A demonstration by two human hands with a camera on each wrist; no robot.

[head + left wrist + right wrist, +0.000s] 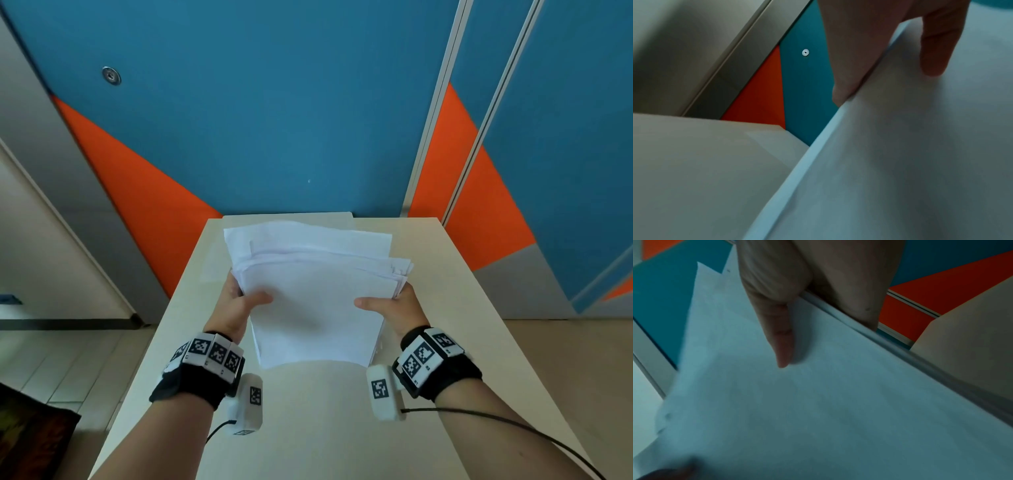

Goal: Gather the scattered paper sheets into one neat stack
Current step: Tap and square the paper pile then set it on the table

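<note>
A bundle of white paper sheets [315, 301] is lifted above the cream table [342, 411], its far edges fanned out unevenly. My left hand [236, 305] grips the bundle's left edge, thumb on top and fingers underneath. My right hand [394, 308] grips the right edge the same way. In the left wrist view the thumb lies on the paper sheets [910, 154], with my left hand [890, 65] clamping their edge. The right wrist view shows the thumb of my right hand [797, 313] flat on the top of the paper sheets [797, 402].
A cream folder or board [342, 216] lies at the table's far end, under the sheets. Behind stands a blue and orange panelled wall [274, 120] with a small metal lock [111, 75]. Tiled floor shows left and right of the narrow table.
</note>
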